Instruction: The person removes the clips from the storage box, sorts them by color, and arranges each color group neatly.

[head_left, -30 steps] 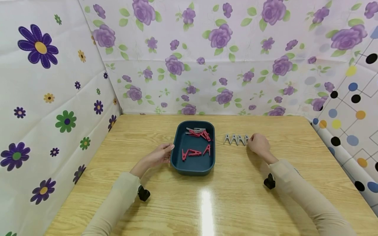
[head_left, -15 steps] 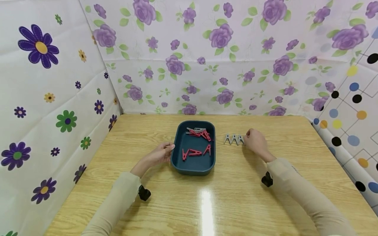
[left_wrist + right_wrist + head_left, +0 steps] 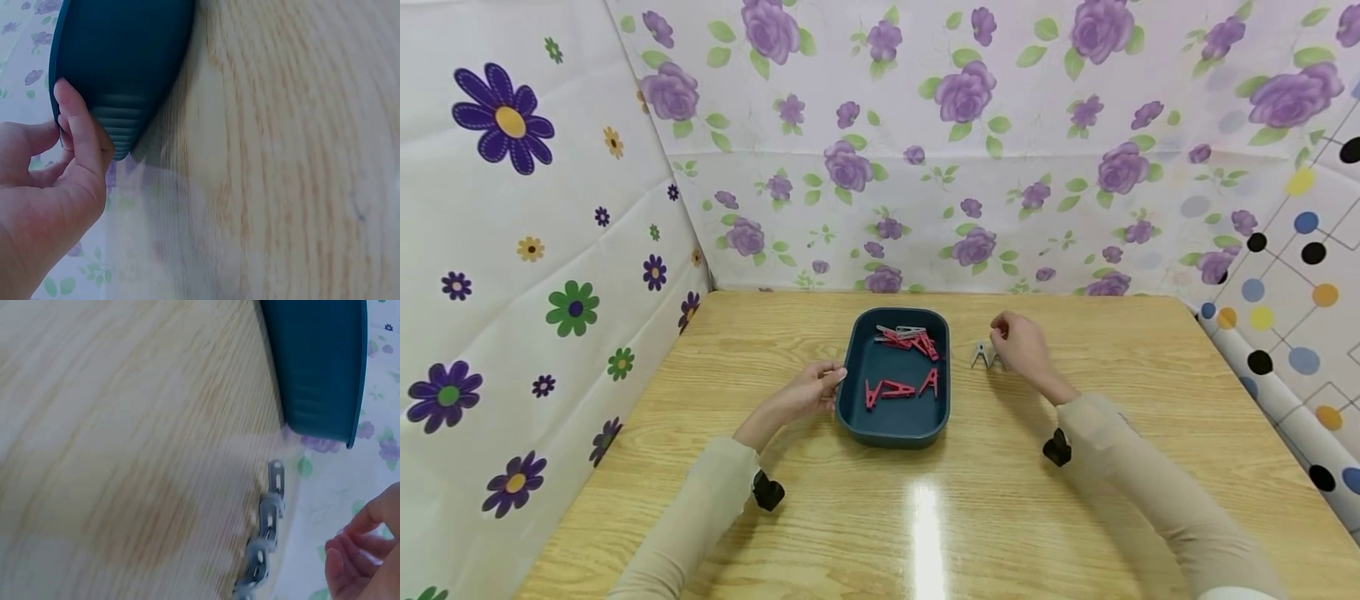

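Observation:
A dark teal plastic bin point(image 3: 891, 437) stands on the table. My left hand point(image 3: 805, 393) grips its left rim; the left wrist view shows fingers against the outer wall, with the thumb at the rim. Inside, several red clothespins point(image 3: 898, 389) lie near the front, and a pile of red and grey ones point(image 3: 910, 333) at the back. To the bin's right, grey clothespins point(image 3: 981, 355) stand in a row, partly hidden by my right hand point(image 3: 1028, 354). In the right wrist view that hand's fingers are loosely bent above the row point(image 3: 269, 519), with nothing seen between them.
The wooden table point(image 3: 842, 525) meets a flower-printed cloth point(image 3: 925, 225) at the back. More printed cloth hangs along the left and right sides. A small black wrist camera point(image 3: 767, 492) sits under each sleeve.
My right hand has moved left along the grey row toward the bin, hiding more of the clothespins in the head view. The left hand and the bin hold still.

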The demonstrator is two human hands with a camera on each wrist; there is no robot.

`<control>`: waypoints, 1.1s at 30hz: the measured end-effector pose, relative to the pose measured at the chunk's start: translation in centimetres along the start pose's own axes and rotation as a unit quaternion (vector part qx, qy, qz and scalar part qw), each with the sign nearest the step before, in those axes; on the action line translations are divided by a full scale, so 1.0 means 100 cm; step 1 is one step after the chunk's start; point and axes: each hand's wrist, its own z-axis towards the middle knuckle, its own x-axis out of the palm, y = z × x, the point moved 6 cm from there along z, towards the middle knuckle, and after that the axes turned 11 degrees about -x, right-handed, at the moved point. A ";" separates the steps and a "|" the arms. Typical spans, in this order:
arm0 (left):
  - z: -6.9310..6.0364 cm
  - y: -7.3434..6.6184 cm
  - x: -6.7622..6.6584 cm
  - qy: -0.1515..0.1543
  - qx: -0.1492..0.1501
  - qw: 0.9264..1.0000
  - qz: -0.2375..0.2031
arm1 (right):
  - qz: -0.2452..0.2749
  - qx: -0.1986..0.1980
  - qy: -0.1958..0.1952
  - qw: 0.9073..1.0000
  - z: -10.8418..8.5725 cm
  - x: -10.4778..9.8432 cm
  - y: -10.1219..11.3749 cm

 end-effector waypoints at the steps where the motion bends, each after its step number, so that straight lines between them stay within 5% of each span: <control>1: 0.000 -0.003 0.000 0.003 0.007 1.000 0.000 | 0.002 -0.013 -0.004 1.000 0.005 0.000 0.004; 9: 0.008 -0.016 -0.008 -0.021 0.008 1.000 0.011 | 0.010 -0.093 -0.007 0.996 0.038 0.006 0.034; 19: 0.010 -0.028 -0.012 -0.026 0.014 0.999 0.020 | 0.016 -0.140 0.041 0.989 0.067 0.020 0.066; 27: 0.006 -0.021 -0.013 -0.047 -0.023 0.998 0.037 | 0.006 -0.179 0.056 0.982 0.067 0.040 0.081; 33: 0.005 -0.010 -0.009 -0.082 -0.057 0.994 0.049 | -0.003 -0.170 0.102 0.980 0.059 0.064 0.080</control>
